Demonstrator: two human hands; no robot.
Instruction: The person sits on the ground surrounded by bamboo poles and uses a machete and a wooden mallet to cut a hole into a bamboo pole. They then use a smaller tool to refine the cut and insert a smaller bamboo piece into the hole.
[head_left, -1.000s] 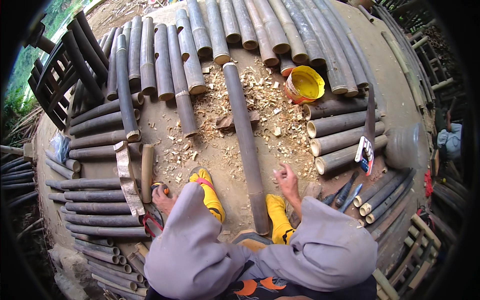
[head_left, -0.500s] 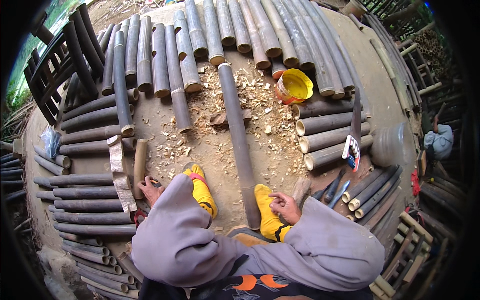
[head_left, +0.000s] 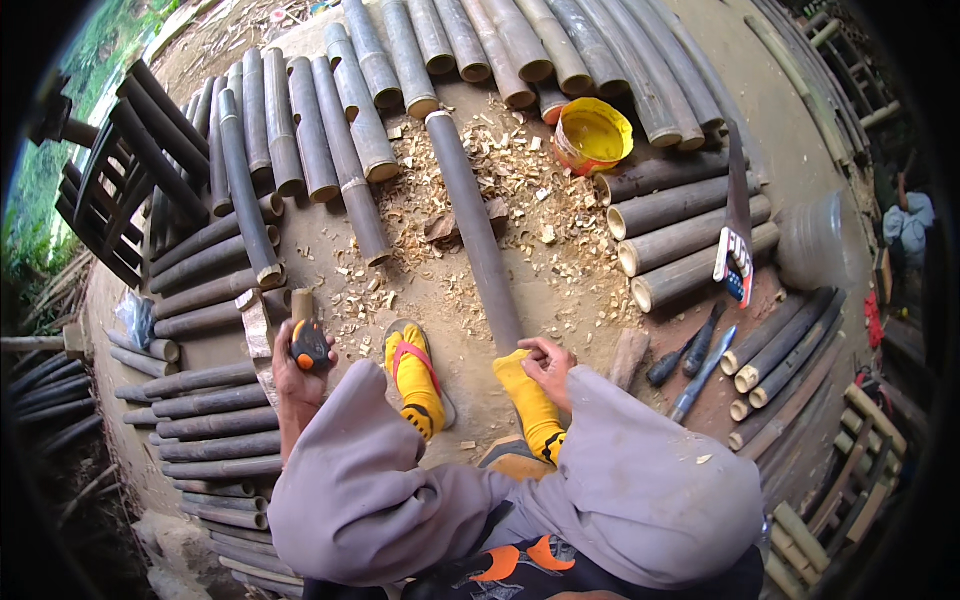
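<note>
My left hand (head_left: 292, 385), raised beside my left knee, is closed around an orange-and-black tape measure (head_left: 310, 347). A long dark bamboo pole (head_left: 472, 215) lies lengthwise in front of me, its middle across a brown wooden block (head_left: 440, 230). Its near end runs to my right foot in a yellow sock (head_left: 535, 405). My right hand (head_left: 550, 372) hangs just above that foot, fingers loosely bent and partly apart, with nothing visible in them. Behind the left hand stand a short tan bamboo piece (head_left: 302, 304) and a pale, rough strip (head_left: 258, 330).
Wood chips (head_left: 500, 180) litter the ground. Cut bamboo poles (head_left: 370, 125) lie in rows ahead and on both sides. At right are a yellow bucket (head_left: 594, 135), a handsaw (head_left: 738, 235), a knife-like blade (head_left: 705, 372) and a large clear jug (head_left: 815, 245).
My left hand has lifted from beside the short bamboo piece, bringing the tape measure into plain view. My right hand has shifted up and left over the foot. The view has tilted slightly.
</note>
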